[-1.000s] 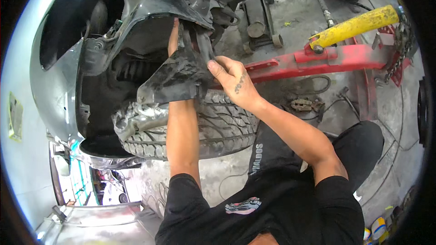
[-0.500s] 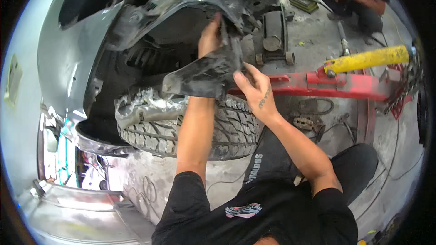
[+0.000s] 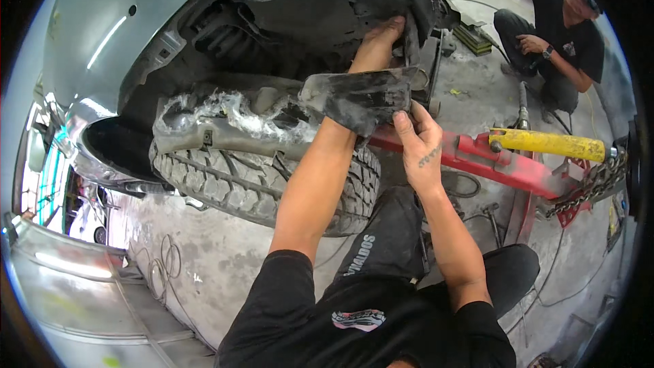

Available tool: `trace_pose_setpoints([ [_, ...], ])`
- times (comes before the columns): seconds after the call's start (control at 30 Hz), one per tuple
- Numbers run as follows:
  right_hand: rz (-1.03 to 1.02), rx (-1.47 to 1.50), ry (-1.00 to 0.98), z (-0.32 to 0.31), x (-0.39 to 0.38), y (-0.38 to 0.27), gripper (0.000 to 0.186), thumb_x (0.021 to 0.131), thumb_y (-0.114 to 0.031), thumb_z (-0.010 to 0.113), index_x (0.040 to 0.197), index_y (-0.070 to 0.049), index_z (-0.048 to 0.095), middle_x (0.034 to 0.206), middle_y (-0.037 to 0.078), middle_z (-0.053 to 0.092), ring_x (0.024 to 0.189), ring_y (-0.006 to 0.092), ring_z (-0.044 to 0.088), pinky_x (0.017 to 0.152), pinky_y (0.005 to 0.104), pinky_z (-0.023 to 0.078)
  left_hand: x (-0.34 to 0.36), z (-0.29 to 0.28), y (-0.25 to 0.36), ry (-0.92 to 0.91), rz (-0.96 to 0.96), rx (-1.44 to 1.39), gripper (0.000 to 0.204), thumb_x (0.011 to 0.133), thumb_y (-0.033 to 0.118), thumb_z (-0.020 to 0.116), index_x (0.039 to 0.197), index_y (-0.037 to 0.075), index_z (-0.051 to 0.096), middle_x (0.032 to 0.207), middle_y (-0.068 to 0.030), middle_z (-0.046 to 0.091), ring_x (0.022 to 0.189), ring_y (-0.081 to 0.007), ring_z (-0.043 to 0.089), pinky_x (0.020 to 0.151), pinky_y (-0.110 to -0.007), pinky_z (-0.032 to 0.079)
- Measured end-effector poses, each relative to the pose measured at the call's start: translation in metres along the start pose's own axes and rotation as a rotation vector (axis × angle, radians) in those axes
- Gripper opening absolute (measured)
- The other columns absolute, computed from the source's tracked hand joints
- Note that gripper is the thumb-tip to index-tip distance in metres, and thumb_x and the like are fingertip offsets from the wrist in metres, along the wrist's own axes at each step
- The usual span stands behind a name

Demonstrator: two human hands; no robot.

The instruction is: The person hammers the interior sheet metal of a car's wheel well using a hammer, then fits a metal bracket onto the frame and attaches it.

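My left hand (image 3: 383, 35) reaches up into the wheel arch of a grey car (image 3: 122, 34) and grips the rear edge of the dark inner liner (image 3: 409, 7). My right hand (image 3: 417, 142) holds the lower edge of a dirty black mud flap (image 3: 354, 99) that hangs below the liner. Under both arms sits the knobby tyre (image 3: 231, 187), with a torn, crumpled liner piece (image 3: 218, 123) lying across its top.
A red frame-pulling rig (image 3: 504, 167) with a yellow ram (image 3: 548, 143) and chain (image 3: 586, 191) stands at my right. Another person (image 3: 552, 34) crouches on the concrete floor behind it. A second grey body panel (image 3: 68, 300) lies at lower left.
The view has swung closer to the wheel arch. My left hand has moved higher along the liner edge, and my right hand has shifted down to the flap's lower edge.
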State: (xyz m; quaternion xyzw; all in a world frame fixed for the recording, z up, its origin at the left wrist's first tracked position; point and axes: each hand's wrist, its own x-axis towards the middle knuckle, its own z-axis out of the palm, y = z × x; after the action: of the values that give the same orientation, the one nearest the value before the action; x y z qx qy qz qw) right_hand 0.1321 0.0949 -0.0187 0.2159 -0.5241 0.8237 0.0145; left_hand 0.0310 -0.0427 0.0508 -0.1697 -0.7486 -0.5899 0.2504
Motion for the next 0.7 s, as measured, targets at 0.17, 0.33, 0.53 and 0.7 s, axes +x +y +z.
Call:
trace_pose_setpoints([
  [0.17,0.037,0.040,0.006,-0.003,-0.002,-0.007,0.050,0.102,-0.032,0.066,0.127,0.012,0.060,0.115,0.013,0.070,0.105,0.0148,0.061,0.095,0.0299,0.048,0.007,-0.007,0.007,-0.102,-0.133,0.002,0.049,0.105,0.037,0.056,0.137,0.000,0.058,0.131,-0.0097,0.063,0.114,-0.0214,0.060,0.093,-0.042,0.052],
  [0.33,0.000,0.047,0.004,-0.010,0.001,0.000,0.048,0.102,-0.028,0.066,0.128,0.012,0.060,0.117,0.013,0.070,0.106,0.0151,0.061,0.096,0.0304,0.048,0.001,0.007,0.033,-0.105,-0.459,-0.400,0.056,0.105,0.038,0.057,0.144,-0.001,0.054,0.136,-0.0133,0.062,0.116,-0.0232,0.061,0.095,-0.043,0.051],
  [0.53,0.067,0.171,0.015,-0.005,-0.001,0.001,0.047,0.101,-0.024,0.068,0.133,0.010,0.058,0.116,0.005,0.068,0.103,0.0100,0.059,0.093,0.0254,0.047,0.000,0.000,0.013,-0.173,-0.215,-0.329,0.046,0.104,0.035,0.061,0.132,-0.002,0.060,0.125,-0.0115,0.066,0.110,-0.0232,0.064,0.095,-0.039,0.052],
  [0.7,0.099,0.227,0.018,-0.012,-0.003,-0.001,0.049,0.100,-0.027,0.069,0.132,0.009,0.058,0.110,0.003,0.067,0.099,0.0078,0.058,0.088,0.0228,0.047,-0.002,0.004,0.019,-0.236,-0.239,-0.382,0.043,0.104,0.034,0.061,0.128,-0.003,0.062,0.122,-0.0124,0.066,0.109,-0.0225,0.064,0.095,-0.039,0.051],
])
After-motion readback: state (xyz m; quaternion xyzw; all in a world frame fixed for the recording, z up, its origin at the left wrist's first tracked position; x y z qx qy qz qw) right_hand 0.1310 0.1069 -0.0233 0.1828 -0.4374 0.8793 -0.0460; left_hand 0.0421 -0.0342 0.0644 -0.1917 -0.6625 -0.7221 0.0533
